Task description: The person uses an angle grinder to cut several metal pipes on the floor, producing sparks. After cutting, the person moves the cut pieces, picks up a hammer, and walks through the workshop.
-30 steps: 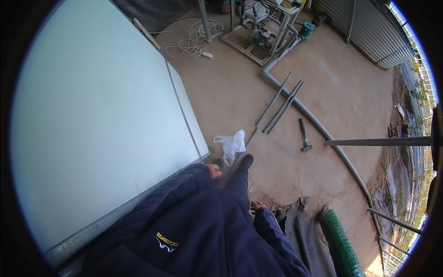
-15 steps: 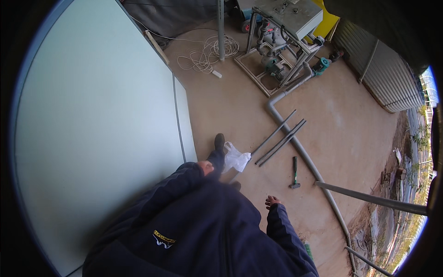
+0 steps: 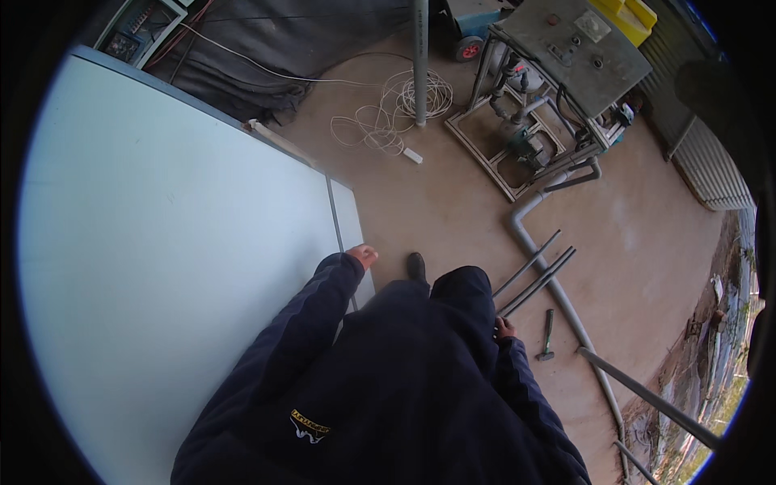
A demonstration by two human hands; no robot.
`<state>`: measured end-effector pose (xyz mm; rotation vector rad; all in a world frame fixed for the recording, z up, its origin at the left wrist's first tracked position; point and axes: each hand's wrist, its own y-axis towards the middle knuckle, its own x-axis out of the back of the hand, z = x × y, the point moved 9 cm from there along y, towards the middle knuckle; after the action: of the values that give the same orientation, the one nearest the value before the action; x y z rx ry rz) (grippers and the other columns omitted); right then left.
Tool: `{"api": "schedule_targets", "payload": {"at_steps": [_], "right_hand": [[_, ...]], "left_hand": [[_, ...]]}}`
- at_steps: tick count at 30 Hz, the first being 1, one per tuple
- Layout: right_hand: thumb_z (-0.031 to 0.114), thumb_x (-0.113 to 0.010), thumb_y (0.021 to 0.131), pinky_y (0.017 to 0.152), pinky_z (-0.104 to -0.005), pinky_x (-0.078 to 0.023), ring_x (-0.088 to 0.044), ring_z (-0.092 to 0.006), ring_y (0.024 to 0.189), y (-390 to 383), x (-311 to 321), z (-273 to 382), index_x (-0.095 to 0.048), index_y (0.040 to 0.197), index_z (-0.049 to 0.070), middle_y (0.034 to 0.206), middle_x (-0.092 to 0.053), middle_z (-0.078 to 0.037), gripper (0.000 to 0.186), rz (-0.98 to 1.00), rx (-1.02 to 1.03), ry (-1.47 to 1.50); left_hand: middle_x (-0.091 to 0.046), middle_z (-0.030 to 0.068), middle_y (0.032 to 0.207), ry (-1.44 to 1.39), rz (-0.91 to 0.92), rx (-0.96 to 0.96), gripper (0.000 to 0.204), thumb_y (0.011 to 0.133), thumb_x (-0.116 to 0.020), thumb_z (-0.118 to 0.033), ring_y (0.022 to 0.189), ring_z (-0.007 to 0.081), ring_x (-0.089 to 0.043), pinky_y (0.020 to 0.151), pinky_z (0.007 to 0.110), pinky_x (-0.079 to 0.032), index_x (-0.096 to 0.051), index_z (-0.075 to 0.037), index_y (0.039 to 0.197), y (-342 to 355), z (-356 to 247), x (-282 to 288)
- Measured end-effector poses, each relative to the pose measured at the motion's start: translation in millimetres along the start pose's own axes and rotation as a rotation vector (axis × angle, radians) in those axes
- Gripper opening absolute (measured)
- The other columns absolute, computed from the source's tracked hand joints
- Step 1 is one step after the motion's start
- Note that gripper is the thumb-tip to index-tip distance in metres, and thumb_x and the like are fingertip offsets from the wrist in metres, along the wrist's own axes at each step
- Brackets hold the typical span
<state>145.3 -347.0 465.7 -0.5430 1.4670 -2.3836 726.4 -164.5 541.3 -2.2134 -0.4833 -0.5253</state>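
Observation:
My left hand (image 3: 364, 255) hangs beside the edge of a large pale panel (image 3: 186, 234), its fingers loosely bent and nothing visible in them. At my right thigh my right hand (image 3: 504, 327) hangs low, fingers loose and partly hidden by the trouser leg; I see nothing held. Just beyond it, several thin grey pipes (image 3: 535, 283) lie on the floor. To their right lies a hammer (image 3: 549, 333) with a dark handle. One dark shoe (image 3: 416, 267) shows ahead of my body, and a bent knee rises on the right.
A pump frame with a grey control box (image 3: 570, 52) stands at the far right. A long grey floor pipe (image 3: 566, 299) runs from it past the hammer. A white cable coil (image 3: 428, 97) lies around a metal post (image 3: 420, 65). A raised pipe (image 3: 647, 396) crosses at the lower right.
I have stepped forward, and my right knee has come up. The white plastic bag near my foot is out of sight now. My right hand has drawn in beside the thigh.

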Motion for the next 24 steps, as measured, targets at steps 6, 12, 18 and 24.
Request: {"api": "schedule_targets", "payload": {"at_steps": [6, 12, 18, 24], "right_hand": [[0.04, -0.067, 0.103, 0.068, -0.0401, -0.053, -0.069, -0.0206, 0.08, 37, -76, 160, -0.069, 0.131, 0.011, 0.103, -0.074, -0.006, 0.04, 0.13, -0.016, -0.222], [0.036, -0.071, 0.1, 0.063, -0.0372, -0.054, -0.07, -0.0207, 0.076, 118, -170, 338, -0.071, 0.127, 0.007, 0.099, -0.075, -0.008, 0.04, 0.165, 0.081, -0.449], [0.046, -0.079, 0.09, 0.1, -0.0441, -0.058, -0.075, -0.0347, 0.115, 214, -370, 532, -0.069, 0.134, 0.003, 0.119, -0.078, -0.022, 0.062, 0.261, 0.372, -1.192], [0.04, -0.082, 0.092, 0.099, -0.0409, -0.057, -0.073, -0.0318, 0.113, 287, -605, 637, -0.062, 0.137, -0.002, 0.122, -0.076, -0.022, 0.065, 0.595, 0.526, -1.192]], "left_hand": [[-0.079, 0.015, 0.119, -0.115, -0.007, 0.09, 0.045, 0.099, -0.074, -0.043, 0.113, 0.0265, -0.075, 0.1, 0.038, -0.057, -0.073, -0.007, 0.125, 66, 21, 49], [-0.077, 0.0165, 0.125, -0.116, 0.114, 0.157, 0.053, 0.097, -0.075, -0.046, 0.118, 0.0301, -0.073, 0.106, 0.04, -0.055, -0.071, -0.007, 0.132, 149, 3, 61], [-0.069, 0.02, 0.139, -0.161, -0.135, 0.214, 0.058, 0.096, -0.074, -0.043, 0.13, 0.0363, -0.065, 0.112, 0.045, -0.05, -0.064, -0.01, 0.143, 233, -35, 143], [-0.06, 0.0194, 0.15, -0.045, -0.255, 0.295, 0.069, 0.093, -0.077, -0.043, 0.143, 0.0371, -0.053, 0.12, 0.047, -0.042, -0.057, -0.01, 0.151, 324, -28, 180]]}}
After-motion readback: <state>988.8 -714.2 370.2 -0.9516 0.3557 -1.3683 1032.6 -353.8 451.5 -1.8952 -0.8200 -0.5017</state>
